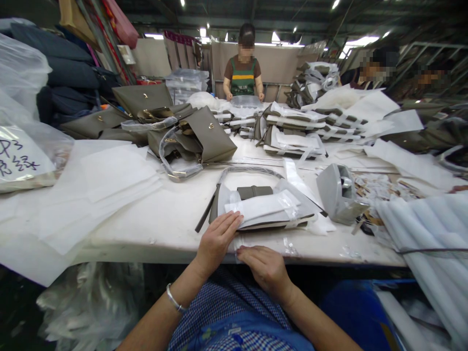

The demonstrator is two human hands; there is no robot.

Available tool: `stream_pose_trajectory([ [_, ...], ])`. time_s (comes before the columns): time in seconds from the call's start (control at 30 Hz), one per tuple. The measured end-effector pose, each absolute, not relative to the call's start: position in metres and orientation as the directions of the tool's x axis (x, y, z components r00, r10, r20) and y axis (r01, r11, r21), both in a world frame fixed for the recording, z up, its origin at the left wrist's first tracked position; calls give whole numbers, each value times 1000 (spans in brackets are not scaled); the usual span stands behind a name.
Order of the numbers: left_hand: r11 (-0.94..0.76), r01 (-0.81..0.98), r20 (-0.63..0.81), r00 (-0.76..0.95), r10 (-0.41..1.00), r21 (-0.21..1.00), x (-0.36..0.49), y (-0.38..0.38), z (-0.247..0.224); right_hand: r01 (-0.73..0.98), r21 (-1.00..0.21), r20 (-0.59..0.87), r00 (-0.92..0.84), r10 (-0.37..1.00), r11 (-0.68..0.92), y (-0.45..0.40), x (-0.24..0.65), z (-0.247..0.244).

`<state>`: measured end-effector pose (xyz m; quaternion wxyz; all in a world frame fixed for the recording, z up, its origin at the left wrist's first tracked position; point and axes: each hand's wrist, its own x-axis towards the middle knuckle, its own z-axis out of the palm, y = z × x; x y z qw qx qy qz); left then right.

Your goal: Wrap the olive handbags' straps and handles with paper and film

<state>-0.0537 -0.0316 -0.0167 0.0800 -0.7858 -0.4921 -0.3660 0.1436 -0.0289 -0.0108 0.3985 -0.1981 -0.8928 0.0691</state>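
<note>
In front of me on the white table lies an olive-green handbag [255,191], its body wrapped with white foam sheet [263,207] and strips of clear tape [291,208]. A plastic-covered handle [252,169] arches over its far side. My left hand [220,235] rests flat with fingers stretched on the bag's near left corner. Close to the table edge, my right hand [265,269] is closed, fingertips at a short piece of clear tape [238,242] below the bag. What is under the right fingers is partly hidden. A grey tape dispenser [335,192] stands right of the bag.
Unwrapped olive handbags [210,134] are heaped at the back left, wrapped ones [292,139] at the back right. White sheets [106,190] cover the left side. Foam sheets [427,229] hang over the right edge. Across the table stands a person in a green apron [243,78].
</note>
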Motion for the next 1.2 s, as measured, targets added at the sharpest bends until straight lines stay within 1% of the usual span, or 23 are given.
stream_pose_trajectory([
  [0.1, -500, 836, 661, 246, 709, 226, -53, -31, -19, 306, -281, 688, -596, 413, 910, -37, 147, -4],
  [0.17, -501, 836, 653, 254, 714, 223, -53, -32, -20, 306, -251, 692, -606, 392, 918, -36, 148, 2],
  [0.37, -530, 829, 605, 332, 724, 179, -56, -34, -20, 282, -45, 695, -680, 233, 958, -15, 147, 28],
  [0.47, -516, 846, 590, 352, 726, 131, -55, -36, -18, 277, 8, 697, -690, 193, 961, -3, 144, 37],
  [0.57, -458, 883, 599, 312, 737, 102, -51, -39, -16, 260, 30, 691, -703, 168, 965, 6, 141, 40],
  [0.7, -446, 885, 619, 279, 734, 130, -49, -41, -15, 258, 47, 665, -729, 162, 965, 14, 141, 37],
  [0.8, -499, 854, 655, 293, 697, 149, -51, -40, -17, 291, 27, 651, -731, 205, 956, 17, 141, 34],
  [0.97, -547, 810, 693, 271, 668, 211, -56, -39, -25, 346, -55, 636, -711, 300, 936, 19, 139, 34],
  [1.03, -541, 809, 692, 255, 676, 231, -56, -40, -26, 344, -26, 631, -723, 282, 939, 16, 139, 38],
  [1.13, -540, 810, 686, 259, 680, 229, -56, -40, -22, 300, 49, 621, -756, 206, 953, 6, 142, 45],
  [1.2, -547, 808, 684, 272, 677, 220, -56, -39, -19, 275, 62, 617, -766, 179, 960, -1, 143, 50],
])
